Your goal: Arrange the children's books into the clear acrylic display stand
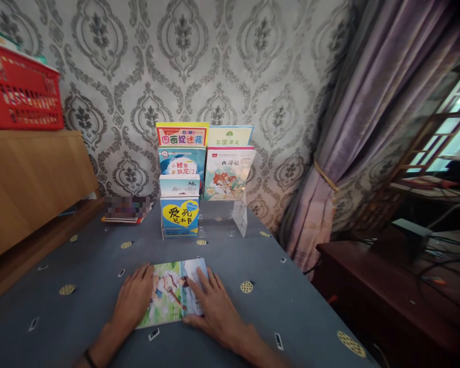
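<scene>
A picture book with a painted green, white and blue cover lies flat on the dark tablecloth in front of me. My left hand rests along its left edge, fingers stretched forward and close together. Across the right side of the cover lies my right hand, palm down with the fingers apart. Beyond the book stands a clear acrylic rack. Its left column holds several books in tiers, the lowest a blue book with a yellow heart. On the right are a pale book and a cream one behind it.
A low stack of books lies at the back left, its top cover blurred. Left of the table, a red basket sits on a wooden cabinet. At right are a tied curtain and a dark red desk with cables.
</scene>
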The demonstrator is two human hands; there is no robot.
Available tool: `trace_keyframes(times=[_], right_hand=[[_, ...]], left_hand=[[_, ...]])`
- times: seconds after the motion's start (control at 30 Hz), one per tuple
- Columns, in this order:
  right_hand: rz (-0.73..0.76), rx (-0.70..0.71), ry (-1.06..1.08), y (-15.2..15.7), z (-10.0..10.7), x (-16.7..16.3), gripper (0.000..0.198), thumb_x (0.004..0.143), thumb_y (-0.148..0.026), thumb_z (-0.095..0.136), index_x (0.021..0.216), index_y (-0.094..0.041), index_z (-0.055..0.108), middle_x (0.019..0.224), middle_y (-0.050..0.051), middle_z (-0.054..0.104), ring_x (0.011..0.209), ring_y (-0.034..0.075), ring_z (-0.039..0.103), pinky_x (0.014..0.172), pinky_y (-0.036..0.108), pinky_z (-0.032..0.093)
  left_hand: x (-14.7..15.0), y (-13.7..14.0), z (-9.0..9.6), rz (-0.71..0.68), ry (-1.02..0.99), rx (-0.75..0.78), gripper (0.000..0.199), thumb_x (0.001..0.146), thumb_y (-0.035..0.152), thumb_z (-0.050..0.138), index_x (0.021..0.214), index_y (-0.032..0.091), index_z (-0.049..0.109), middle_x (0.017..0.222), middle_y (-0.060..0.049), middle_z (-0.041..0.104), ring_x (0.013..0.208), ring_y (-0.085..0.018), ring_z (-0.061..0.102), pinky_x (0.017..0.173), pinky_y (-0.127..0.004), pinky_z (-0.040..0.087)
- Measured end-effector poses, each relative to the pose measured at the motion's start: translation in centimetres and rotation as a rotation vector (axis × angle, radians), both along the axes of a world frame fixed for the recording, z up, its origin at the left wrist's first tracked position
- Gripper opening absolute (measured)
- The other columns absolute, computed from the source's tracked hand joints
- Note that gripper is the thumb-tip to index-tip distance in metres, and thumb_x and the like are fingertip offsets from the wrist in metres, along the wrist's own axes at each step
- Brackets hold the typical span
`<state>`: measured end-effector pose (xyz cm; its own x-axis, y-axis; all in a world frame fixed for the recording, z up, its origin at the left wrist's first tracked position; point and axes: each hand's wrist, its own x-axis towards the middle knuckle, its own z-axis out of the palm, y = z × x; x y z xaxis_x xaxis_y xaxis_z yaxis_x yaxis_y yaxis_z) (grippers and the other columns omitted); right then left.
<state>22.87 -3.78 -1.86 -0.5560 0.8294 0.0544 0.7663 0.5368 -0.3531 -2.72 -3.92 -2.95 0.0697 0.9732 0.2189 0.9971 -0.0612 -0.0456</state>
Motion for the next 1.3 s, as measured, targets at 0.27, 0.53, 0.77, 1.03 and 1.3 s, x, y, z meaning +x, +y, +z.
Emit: trace_keyframes(times=[0.27,0.53,0.77,1.03,1.3], right_hand=[[0.097,-0.080,0.039,1.8,1.2,1.5,0.076,0.080,-0.053,0.077,0.146,-0.028,0.051,0.160,0.014,0.038,0.149,0.035,0.028,0.119,0.052,0.028],[0.002,0.090,0.074,6.1,1.1,0.9,0.037,0.097,-0.014,0.051,0.126,-0.029,0.068,0.138,0.009,0.062,0.134,0.026,0.052,0.113,0.048,0.034],[0.014,0.066,0.118,7.9,-0.4,-0.1,0.048,0.093,-0.007,0.046,0.131,-0.029,0.065,0.140,0.006,0.062,0.137,0.022,0.049,0.115,0.045,0.031],[-0.010,0.088,0.079,7.0,0.7,-0.3,0.037,0.100,-0.019,0.043,0.128,-0.026,0.066,0.142,0.008,0.060,0.138,0.023,0.048,0.116,0.048,0.031],[0.189,0.161,0.044,6.2,0.5,-6.7,0.044,0.103,-0.032,0.043,0.143,-0.015,0.050,0.150,0.014,0.051,0.145,0.025,0.039,0.121,0.051,0.025]], left_hand=[[0.4,-0.3,2.3,-0.007,0.082,-0.004,0.036,0.098,0.013,0.037,0.111,0.015,0.070,0.110,-0.014,0.071,0.105,-0.028,0.067,0.094,-0.041,0.050],[3.0,-4.7,5.0,0.019,-0.003,-0.348,0.035,0.103,0.024,0.033,0.111,0.023,0.067,0.096,-0.008,0.076,0.091,-0.026,0.073,0.076,-0.034,0.051],[3.8,-3.6,3.5,-0.174,-0.208,-0.265,0.032,0.103,0.027,0.036,0.108,0.026,0.068,0.101,-0.005,0.074,0.096,-0.021,0.070,0.081,-0.029,0.051],[0.8,2.3,0.9,-0.079,-0.039,-0.084,0.042,0.101,0.021,0.036,0.138,0.016,0.056,0.145,-0.016,0.055,0.128,-0.027,0.056,0.103,-0.045,0.047],[0.6,2.8,-1.4,-0.114,0.070,0.082,0.045,0.096,0.005,0.035,0.132,0.014,0.060,0.140,-0.017,0.059,0.125,-0.028,0.059,0.102,-0.046,0.049]])
